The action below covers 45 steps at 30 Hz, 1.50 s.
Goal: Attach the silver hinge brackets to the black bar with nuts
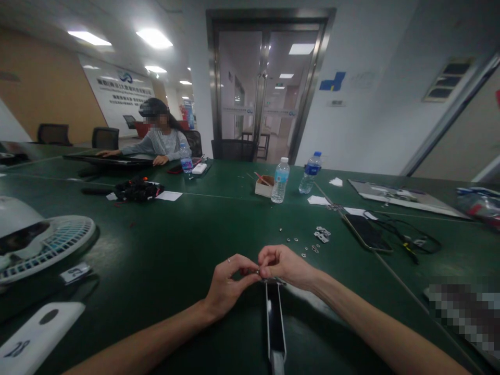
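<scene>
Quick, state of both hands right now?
Left hand: closed, pinching a small metal part, too small to identify.
Right hand: closed, right at the same part; whether it grips it too can't be told.

No. "28" on white device [42,330]; no. on small tag [75,272] unclear; wall sign [113,86]: Chinese txt, mostly blurry.

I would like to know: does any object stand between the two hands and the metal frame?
Nothing visible stands in between. The left hand and right hand meet at the far end of the metal frame, pinching a small piece that is mostly hidden. The loose metal parts lie beyond the hands.
</scene>
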Tool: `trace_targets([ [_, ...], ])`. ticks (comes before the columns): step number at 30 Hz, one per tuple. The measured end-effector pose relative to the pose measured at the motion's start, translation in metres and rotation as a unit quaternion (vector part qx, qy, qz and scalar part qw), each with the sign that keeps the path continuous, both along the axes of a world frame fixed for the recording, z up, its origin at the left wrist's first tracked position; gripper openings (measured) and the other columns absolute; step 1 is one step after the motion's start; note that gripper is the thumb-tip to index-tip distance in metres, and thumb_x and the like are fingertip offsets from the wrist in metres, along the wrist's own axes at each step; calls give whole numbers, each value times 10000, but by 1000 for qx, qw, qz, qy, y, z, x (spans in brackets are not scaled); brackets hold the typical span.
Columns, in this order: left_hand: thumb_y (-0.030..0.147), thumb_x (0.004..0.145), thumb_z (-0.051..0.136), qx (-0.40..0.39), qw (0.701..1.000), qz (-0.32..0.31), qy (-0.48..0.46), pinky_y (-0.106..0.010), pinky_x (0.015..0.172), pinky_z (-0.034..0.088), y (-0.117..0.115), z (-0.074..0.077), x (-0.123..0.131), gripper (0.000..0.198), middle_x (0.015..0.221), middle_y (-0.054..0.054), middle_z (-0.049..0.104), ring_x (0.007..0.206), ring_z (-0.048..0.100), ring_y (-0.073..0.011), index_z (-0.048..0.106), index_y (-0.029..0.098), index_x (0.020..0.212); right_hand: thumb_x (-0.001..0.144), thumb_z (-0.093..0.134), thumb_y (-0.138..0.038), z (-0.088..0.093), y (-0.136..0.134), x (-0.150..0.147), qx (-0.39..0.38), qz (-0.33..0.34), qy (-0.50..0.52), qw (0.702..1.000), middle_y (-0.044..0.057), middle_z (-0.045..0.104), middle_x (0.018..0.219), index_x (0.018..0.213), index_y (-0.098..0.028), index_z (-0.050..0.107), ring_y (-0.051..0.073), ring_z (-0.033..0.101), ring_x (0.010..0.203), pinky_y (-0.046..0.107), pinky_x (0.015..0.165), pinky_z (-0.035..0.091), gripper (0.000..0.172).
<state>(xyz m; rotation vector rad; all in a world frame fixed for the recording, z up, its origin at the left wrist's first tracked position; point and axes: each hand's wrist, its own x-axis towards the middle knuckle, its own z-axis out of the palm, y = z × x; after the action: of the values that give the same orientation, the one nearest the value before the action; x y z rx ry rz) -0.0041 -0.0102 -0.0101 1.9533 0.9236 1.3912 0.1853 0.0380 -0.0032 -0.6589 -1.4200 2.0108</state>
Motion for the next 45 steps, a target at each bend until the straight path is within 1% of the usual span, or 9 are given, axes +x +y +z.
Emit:
trace_targets([
  [7, 358, 842, 676, 44, 998, -34, 8, -234, 612, 484, 0, 0, -2, 179, 775, -30, 646, 692, 601, -144, 696, 180, 837, 603, 838, -179, 6, -4, 0, -54, 35, 1, 998, 7, 689, 702, 832, -106, 608, 84, 634, 632, 165, 557, 430, 332],
  [10, 388, 836, 675, 40, 998, -39, 16, -240, 609, 494, -1, 2, -1, 200, 780, -29, 645, 696, 603, -147, 703, 190, 847, 607, 835, -184, 11, -7, 1, -61, 45, -16, 997, 8, 686, 694, 818, -100, 608, 79, 633, 629, 162, 564, 429, 321],
  [19, 378, 820, 692, 9, 999, -25, 27, -248, 597, 472, -2, 4, -1, 199, 730, -27, 651, 651, 583, -143, 699, 181, 790, 627, 823, -217, 19, -5, 5, -2, 37, -69, 997, 24, 700, 693, 828, -104, 601, 86, 618, 590, 163, 507, 375, 319],
  [24, 370, 827, 687, 14, 999, -24, 22, -250, 608, 474, -1, 3, -1, 187, 741, -28, 650, 666, 581, -147, 710, 184, 822, 662, 800, -234, 23, -2, 9, -4, 57, -68, 996, 31, 696, 725, 835, -98, 602, 78, 604, 599, 172, 530, 391, 295],
  [30, 372, 829, 684, 7, 999, -32, 10, -251, 599, 499, -2, 5, -2, 182, 748, -32, 651, 678, 600, -153, 729, 198, 857, 679, 784, -191, 20, -2, 9, -6, 50, -51, 997, 22, 683, 727, 838, -107, 602, 84, 616, 637, 183, 575, 423, 256],
  [33, 360, 844, 664, -18, 1000, -18, 17, -258, 617, 527, -3, 7, -2, 165, 786, -36, 666, 711, 626, -162, 736, 217, 883, 662, 794, -202, 19, -4, 6, -3, 23, -50, 998, 15, 675, 713, 821, -113, 596, 91, 617, 638, 194, 582, 432, 269],
  [38, 296, 849, 644, -33, 999, 28, 17, -275, 674, 550, -2, 7, 1, 130, 838, -35, 690, 750, 650, -172, 732, 222, 910, 609, 818, -270, 21, -9, -5, 39, -84, -94, 991, -5, 647, 667, 762, -128, 573, 84, 581, 588, 195, 548, 406, 322],
  [42, 258, 831, 631, -24, 997, 59, 37, -260, 625, 541, -1, 5, 2, 115, 831, -27, 691, 701, 637, -163, 717, 216, 895, 577, 820, -306, 22, -12, -11, 84, -145, -145, 975, -22, 616, 621, 712, -151, 552, 87, 552, 548, 195, 498, 371, 338],
  [45, 228, 824, 608, -16, 996, 66, 55, -244, 587, 524, 0, 4, 3, 124, 828, -27, 694, 658, 625, -152, 712, 207, 888, 592, 806, -317, 22, -13, -11, 112, -167, -171, 965, -20, 609, 610, 691, -157, 549, 96, 554, 555, 206, 507, 382, 319],
])
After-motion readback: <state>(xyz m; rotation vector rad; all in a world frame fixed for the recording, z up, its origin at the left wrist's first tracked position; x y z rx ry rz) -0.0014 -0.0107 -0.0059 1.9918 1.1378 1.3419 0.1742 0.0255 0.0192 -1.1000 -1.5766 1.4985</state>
